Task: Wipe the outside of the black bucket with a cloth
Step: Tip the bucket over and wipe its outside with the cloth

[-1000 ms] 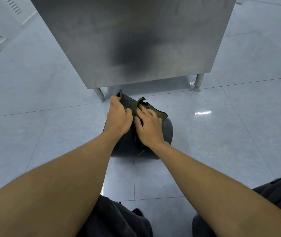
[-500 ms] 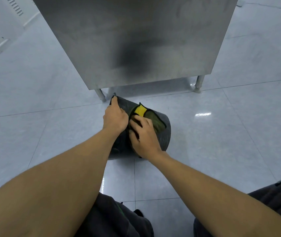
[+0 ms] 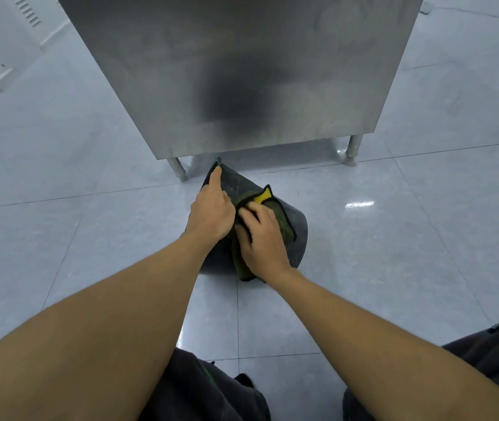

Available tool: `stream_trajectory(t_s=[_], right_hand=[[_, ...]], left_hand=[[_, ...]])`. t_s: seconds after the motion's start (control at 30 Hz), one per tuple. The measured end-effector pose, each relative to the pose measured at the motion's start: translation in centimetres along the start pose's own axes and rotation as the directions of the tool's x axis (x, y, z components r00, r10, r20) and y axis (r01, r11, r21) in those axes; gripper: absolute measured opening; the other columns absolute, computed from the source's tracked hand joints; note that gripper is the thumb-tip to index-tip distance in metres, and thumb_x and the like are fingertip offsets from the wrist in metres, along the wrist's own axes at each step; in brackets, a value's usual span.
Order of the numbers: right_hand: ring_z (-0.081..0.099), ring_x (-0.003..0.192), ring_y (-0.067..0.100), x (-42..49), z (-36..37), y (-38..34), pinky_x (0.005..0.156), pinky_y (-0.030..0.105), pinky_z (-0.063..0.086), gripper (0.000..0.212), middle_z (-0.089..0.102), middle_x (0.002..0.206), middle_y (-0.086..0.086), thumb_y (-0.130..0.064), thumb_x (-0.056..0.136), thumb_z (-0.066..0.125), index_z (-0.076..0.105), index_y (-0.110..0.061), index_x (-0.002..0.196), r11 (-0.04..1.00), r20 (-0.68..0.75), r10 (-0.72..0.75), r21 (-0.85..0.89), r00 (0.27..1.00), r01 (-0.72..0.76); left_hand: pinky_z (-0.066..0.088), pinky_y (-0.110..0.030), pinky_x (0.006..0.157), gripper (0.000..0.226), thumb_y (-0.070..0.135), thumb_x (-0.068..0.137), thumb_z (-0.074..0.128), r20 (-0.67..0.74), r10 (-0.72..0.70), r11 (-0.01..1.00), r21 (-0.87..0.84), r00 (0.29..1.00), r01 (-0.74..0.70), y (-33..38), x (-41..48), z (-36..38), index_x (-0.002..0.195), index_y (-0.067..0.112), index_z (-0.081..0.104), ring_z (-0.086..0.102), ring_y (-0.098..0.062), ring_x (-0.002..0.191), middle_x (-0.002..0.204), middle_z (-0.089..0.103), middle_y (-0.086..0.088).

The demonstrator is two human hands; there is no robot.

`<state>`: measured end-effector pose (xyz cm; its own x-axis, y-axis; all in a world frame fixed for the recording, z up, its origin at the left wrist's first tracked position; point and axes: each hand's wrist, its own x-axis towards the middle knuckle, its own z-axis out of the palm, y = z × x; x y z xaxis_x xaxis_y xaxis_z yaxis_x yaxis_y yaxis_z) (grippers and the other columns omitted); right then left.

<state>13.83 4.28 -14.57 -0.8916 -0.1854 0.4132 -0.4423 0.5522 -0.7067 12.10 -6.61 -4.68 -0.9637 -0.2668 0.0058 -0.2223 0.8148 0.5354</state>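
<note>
The black bucket point(image 3: 298, 235) lies tipped on its side on the pale tiled floor point(image 3: 394, 238), just in front of the steel cabinet point(image 3: 242, 71), its far edge near the cabinet's front left leg point(image 3: 178, 170). My left hand point(image 3: 211, 212) rests on the bucket's upper side with the index finger stretched out along its far edge, not closed around anything. My right hand point(image 3: 261, 238) presses flat on the dark green cloth point(image 3: 284, 221), fingers spread, holding it against the bucket's outer wall. A yellow corner of the cloth sticks up toward the cabinet. My knees are nearer to me than the bucket.
</note>
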Motion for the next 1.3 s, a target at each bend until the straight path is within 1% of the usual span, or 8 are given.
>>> stream_trajectory(t_s=[0.13, 0.33, 0.43, 0.63, 0.83, 0.93, 1.07, 1.3], right_hand=[[0.051, 0.127, 0.023, 2.8, -0.5, 1.4, 0.106, 0.049, 0.042, 0.037, 0.060, 0.134, 0.003, -0.031, 0.104, 0.038, 0.061, -0.015, 0.129, 0.967, 0.035, 0.255, 0.013, 0.966, -0.256], [0.046, 0.134, 0.025, 1.1, -1.6, 3.5, 0.110, 0.052, 0.036, 0.037, 0.056, 0.139, 0.002, -0.024, 0.102, 0.031, 0.057, -0.018, 0.127, 0.820, 0.029, 0.571, -0.050, 0.820, -0.570], [0.051, 0.120, 0.024, 1.3, -1.7, 2.0, 0.098, 0.053, 0.042, 0.027, 0.060, 0.119, 0.001, -0.022, 0.093, 0.032, 0.056, -0.018, 0.104, 0.910, 0.042, 0.413, 0.022, 0.910, -0.415], [0.047, 0.134, 0.014, 4.0, -0.7, -0.6, 0.103, 0.044, 0.044, 0.045, 0.055, 0.143, -0.006, -0.012, 0.099, 0.043, 0.052, -0.022, 0.141, 0.989, 0.095, -0.050, 0.141, 0.994, 0.037], [0.050, 0.127, 0.027, 0.4, -0.4, 2.6, 0.106, 0.048, 0.042, 0.031, 0.060, 0.134, 0.008, -0.016, 0.098, 0.058, 0.069, -0.013, 0.126, 0.977, -0.029, 0.209, 0.047, 0.977, -0.208], [0.047, 0.118, 0.030, -2.0, -0.6, 3.2, 0.101, 0.039, 0.045, 0.023, 0.059, 0.123, 0.013, -0.015, 0.093, 0.065, 0.074, -0.013, 0.114, 0.999, -0.026, 0.016, -0.052, 1.000, -0.017], [0.049, 0.108, 0.029, -3.2, -0.4, 2.5, 0.090, 0.031, 0.047, 0.017, 0.059, 0.116, 0.013, -0.025, 0.094, 0.069, 0.077, -0.017, 0.106, 0.948, 0.094, -0.288, -0.115, 0.953, 0.298], [0.052, 0.102, 0.025, -2.0, -0.1, 1.5, 0.088, 0.026, 0.045, 0.023, 0.059, 0.114, 0.010, -0.021, 0.092, 0.071, 0.075, -0.014, 0.113, 0.996, -0.008, -0.092, 0.020, 0.996, 0.092]], left_hand=[[0.047, -0.033, 0.082, 0.063, 0.009, 0.101, 0.037, 0.018, 0.025, 0.997, -0.070, 1.000, -0.023, 0.0, -0.1, -0.1, 0.159, 0.020, 0.017, 0.055, -0.018, 0.091, 0.121, 0.061, -0.010], [0.038, -0.033, 0.102, 0.065, 0.011, 0.101, 0.036, 0.060, 0.037, 0.997, -0.063, 0.998, -0.033, -0.5, -0.6, 0.0, 0.160, 0.020, 0.010, 0.047, -0.028, 0.132, 0.156, 0.037, -0.006], [0.037, -0.037, 0.103, 0.066, 0.010, 0.099, 0.036, 0.075, 0.028, 0.999, -0.047, 0.997, -0.024, -0.4, -0.7, 0.0, 0.160, 0.020, 0.010, 0.047, -0.030, 0.131, 0.156, 0.037, -0.006], [0.037, -0.043, 0.113, 0.071, 0.017, 0.088, 0.032, 0.116, 0.080, 0.992, -0.107, 0.990, -0.067, -0.6, -0.6, -0.1, 0.158, 0.021, 0.017, 0.047, -0.027, 0.133, 0.152, 0.044, -0.008], [0.045, -0.045, 0.107, 0.064, 0.003, 0.099, 0.035, 0.103, -0.033, 0.990, -0.133, 0.994, 0.047, -1.6, -0.1, -0.8, 0.157, 0.016, 0.013, 0.052, -0.036, 0.127, 0.148, 0.047, -0.017], [0.053, -0.052, 0.079, 0.052, 0.003, 0.098, 0.037, 0.100, -0.042, 0.986, -0.159, 0.994, 0.058, -1.7, -0.1, -0.9, 0.146, 0.013, 0.021, 0.064, -0.040, 0.092, 0.105, 0.063, -0.023], [0.045, -0.044, 0.066, 0.039, 0.004, 0.098, 0.037, 0.073, -0.034, 0.990, -0.132, 0.997, 0.043, -1.4, 0.1, -0.8, 0.135, 0.010, 0.026, 0.059, -0.032, 0.077, 0.090, 0.060, -0.018], [0.045, -0.041, 0.062, 0.035, 0.006, 0.099, 0.036, 0.095, -0.024, 0.991, -0.127, 0.995, 0.036, -1.2, 0.2, -0.9, 0.131, 0.013, 0.026, 0.056, -0.027, 0.073, 0.080, 0.054, -0.010]])
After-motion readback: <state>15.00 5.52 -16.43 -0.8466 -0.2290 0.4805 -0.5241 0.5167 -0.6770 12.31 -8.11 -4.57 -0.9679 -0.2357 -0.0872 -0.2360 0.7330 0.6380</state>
